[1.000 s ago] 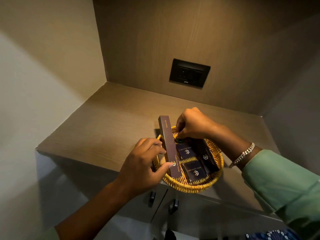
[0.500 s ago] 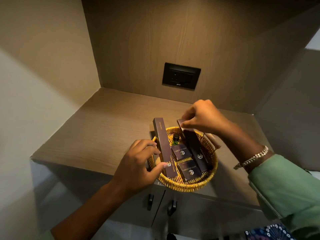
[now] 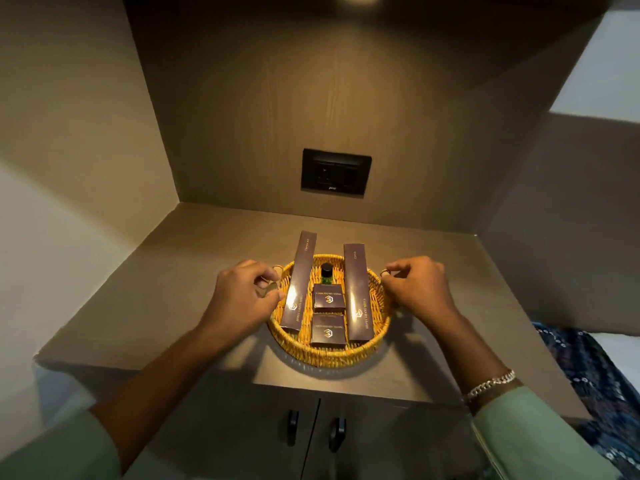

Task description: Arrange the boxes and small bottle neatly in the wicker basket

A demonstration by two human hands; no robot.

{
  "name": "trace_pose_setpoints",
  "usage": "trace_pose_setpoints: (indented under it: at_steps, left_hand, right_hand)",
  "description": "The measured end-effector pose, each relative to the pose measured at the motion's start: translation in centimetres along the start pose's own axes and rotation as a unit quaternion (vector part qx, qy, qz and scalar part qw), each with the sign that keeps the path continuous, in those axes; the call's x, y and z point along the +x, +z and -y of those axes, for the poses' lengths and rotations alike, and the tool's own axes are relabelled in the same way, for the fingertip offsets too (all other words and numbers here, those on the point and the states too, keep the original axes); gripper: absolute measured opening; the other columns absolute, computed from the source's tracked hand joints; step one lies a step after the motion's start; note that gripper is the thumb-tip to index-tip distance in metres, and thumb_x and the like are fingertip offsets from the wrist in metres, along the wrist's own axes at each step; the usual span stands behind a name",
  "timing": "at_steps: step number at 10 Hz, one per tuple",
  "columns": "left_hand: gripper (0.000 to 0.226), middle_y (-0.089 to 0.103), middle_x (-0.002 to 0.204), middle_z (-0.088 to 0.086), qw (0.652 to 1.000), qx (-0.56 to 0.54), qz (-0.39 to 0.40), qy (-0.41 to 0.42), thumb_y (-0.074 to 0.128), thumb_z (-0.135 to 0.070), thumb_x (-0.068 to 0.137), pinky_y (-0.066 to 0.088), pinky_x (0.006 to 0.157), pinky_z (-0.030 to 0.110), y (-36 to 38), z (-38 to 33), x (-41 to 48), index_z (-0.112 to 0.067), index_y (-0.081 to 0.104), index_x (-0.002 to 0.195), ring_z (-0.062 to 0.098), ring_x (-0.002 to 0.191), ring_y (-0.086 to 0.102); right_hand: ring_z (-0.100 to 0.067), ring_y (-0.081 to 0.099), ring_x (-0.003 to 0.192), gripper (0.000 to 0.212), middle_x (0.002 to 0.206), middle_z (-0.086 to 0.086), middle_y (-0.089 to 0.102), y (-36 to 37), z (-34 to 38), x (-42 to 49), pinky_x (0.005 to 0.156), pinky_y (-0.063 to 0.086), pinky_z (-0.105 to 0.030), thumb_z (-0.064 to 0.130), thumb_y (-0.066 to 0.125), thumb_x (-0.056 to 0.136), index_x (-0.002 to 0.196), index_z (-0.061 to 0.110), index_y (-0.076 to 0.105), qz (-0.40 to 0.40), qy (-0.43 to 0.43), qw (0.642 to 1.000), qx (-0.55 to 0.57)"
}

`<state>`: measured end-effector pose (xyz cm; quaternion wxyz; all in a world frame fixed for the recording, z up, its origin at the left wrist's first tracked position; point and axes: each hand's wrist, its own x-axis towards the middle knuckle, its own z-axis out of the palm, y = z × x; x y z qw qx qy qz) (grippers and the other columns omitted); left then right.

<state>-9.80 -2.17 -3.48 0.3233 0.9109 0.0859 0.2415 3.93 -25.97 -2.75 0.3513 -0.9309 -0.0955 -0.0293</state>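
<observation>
Basket (image 3: 329,355) of yellow wicker is seen near the front edge of the worktop (image 3: 194,258), holding four dark boxes and a bottle. Two long boxes (image 3: 300,282) (image 3: 357,292) are laid along its left and right sides, their far ends jutting past the rim. Two small boxes (image 3: 328,298) (image 3: 328,330) are set between them, one behind the other, with the bottle (image 3: 326,273) upright behind. Left hand (image 3: 242,299) and right hand (image 3: 417,287) are each pinched shut on a side handle. A socket plate (image 3: 335,172) is mounted on the back wall.
</observation>
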Motion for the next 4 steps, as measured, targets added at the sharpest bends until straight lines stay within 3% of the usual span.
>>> trace_pose_setpoints:
  at_steps: [1,2,4]
  left_hand:
    - [0.021,0.067,0.087,0.004,1.000,-0.006,-0.001,-0.021,0.079,-0.010,0.071,0.038,0.059,0.012,0.0,0.7,2.0,-0.009,0.072,0.091,0.012,0.075,0.059]
    - [0.017,0.067,0.087,0.005,0.999,-0.010,0.000,-0.037,0.077,-0.008,0.072,0.044,0.062,0.020,0.2,1.3,3.3,-0.010,0.071,0.088,0.015,0.077,0.059]
    - [0.020,0.065,0.096,0.006,0.998,-0.008,0.037,-0.058,0.073,-0.012,0.077,0.056,0.076,0.038,0.1,1.1,4.2,-0.013,0.067,0.096,0.022,0.090,0.061]
  right_hand:
    - [-0.017,0.068,0.073,0.009,0.071,0.002,0.069,0.6,1.0,0.5,0.072,0.061,-0.041,0.021,0.072,0.083,0.086,0.015,0.077,-0.006,0.005,1.000,0.005]
    - [-0.014,0.066,0.068,0.017,0.071,-0.005,0.072,1.2,1.8,1.0,0.066,0.061,-0.038,0.020,0.069,0.085,0.068,0.020,0.072,-0.006,0.001,1.000,-0.011]
    - [-0.020,0.061,0.081,0.013,0.094,-0.013,0.069,1.4,3.3,0.4,0.075,0.059,-0.042,0.027,0.069,0.086,0.076,0.018,0.066,-0.004,0.021,1.000,-0.018]
